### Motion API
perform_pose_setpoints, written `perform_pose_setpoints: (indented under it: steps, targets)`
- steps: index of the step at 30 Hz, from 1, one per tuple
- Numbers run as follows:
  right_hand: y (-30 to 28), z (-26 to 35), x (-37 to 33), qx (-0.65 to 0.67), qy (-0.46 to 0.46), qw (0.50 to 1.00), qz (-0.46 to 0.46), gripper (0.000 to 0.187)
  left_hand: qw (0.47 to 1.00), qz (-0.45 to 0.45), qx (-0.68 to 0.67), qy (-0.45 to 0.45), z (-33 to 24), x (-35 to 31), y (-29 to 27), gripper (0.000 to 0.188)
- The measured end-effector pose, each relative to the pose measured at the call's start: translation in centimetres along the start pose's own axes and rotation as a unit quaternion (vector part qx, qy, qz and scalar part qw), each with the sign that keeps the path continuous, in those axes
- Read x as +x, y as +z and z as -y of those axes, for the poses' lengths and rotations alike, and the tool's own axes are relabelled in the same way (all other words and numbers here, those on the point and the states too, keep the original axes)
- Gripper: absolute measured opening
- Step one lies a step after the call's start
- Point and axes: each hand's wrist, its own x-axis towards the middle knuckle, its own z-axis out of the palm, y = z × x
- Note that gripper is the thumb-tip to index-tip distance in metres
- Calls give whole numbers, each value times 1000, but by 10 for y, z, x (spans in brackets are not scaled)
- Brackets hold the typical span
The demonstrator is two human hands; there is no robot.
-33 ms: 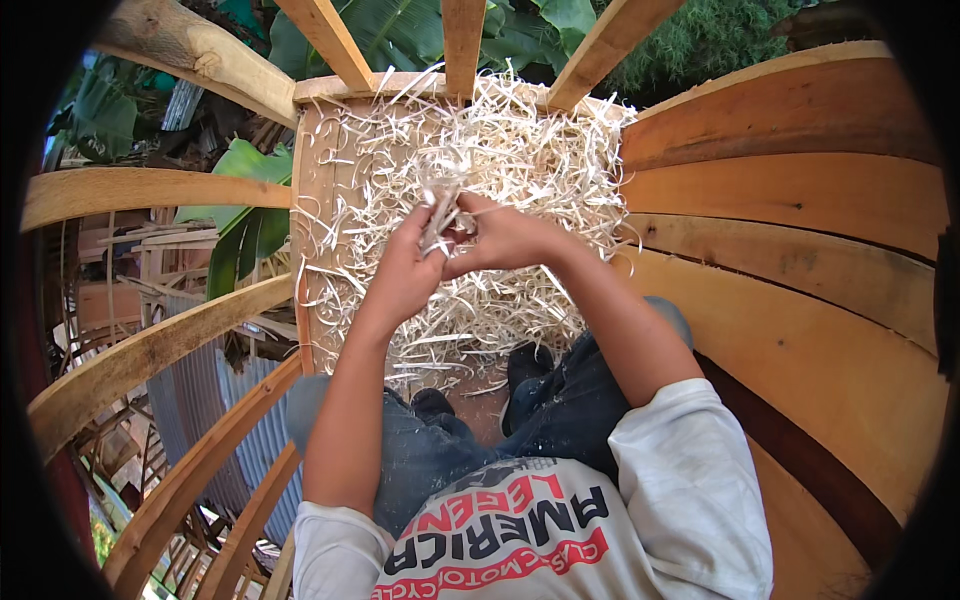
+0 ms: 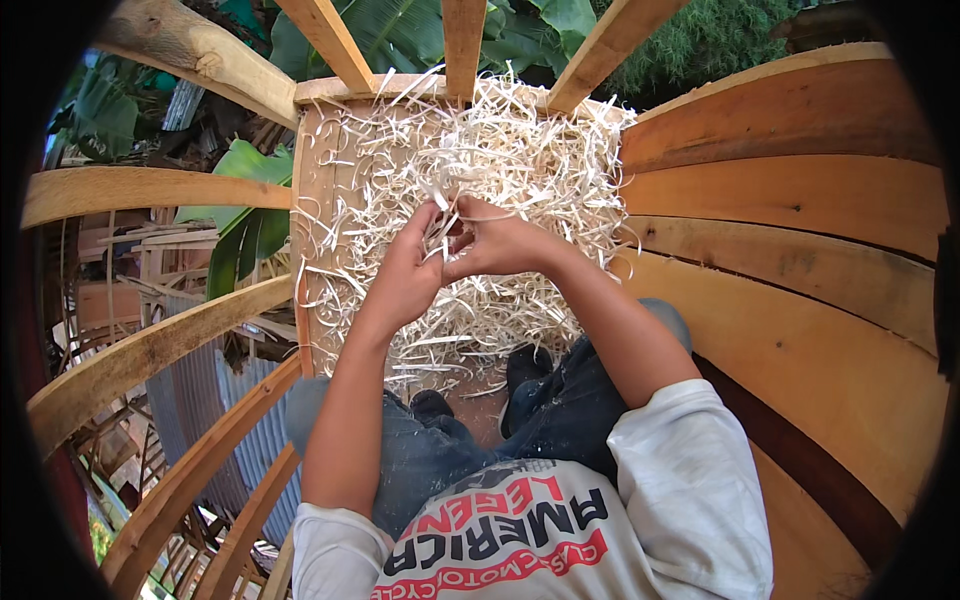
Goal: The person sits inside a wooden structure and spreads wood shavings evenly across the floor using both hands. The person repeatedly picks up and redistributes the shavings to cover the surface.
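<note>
My two hands meet over a layer of pale, curly wood shavings (image 2: 510, 150) spread on a wooden platform. My left hand (image 2: 405, 270) has its fingers curled, with thin strips of shavings between thumb and fingers. Coming in from the right, my right hand (image 2: 498, 242) is also curled, its fingertips close to the left hand's, and strips poke out between the two. One wider pale strip stands up above the left fingertips. Part of what the fingers grip is hidden by the hands.
Curved wooden slats (image 2: 150, 190) rise on the left, and broad planks (image 2: 780, 190) wall the right side. Upright bars (image 2: 463, 45) stand at the far end. My knees and dark shoes (image 2: 528, 365) are at the near edge of the shavings. Leaves and corrugated sheets show outside.
The blurred clump of strips above my fingertips has dropped or thinned out. Strips now show between the hands, which have barely shifted.
</note>
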Motion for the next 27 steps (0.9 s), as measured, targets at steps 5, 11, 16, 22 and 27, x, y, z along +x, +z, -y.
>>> perform_pose_setpoints:
  steps: [5,11,16,22,27]
  targets:
    - [-27,-46,16,198,81,969,-120,26,976,35,216,12,-14,-10,-17,66]
    - [-39,-98,21,-212,175,918,-286,76,888,42,449,-90,-18,-15,-21,63]
    - [32,-136,48,-358,190,859,-312,74,872,67,470,-120,-23,-20,-15,55]
    - [86,-170,62,-423,201,863,-190,46,876,28,477,-61,-9,-43,-27,50]
    - [44,-77,48,-411,176,894,-17,33,864,15,493,-99,-19,-38,-28,54]
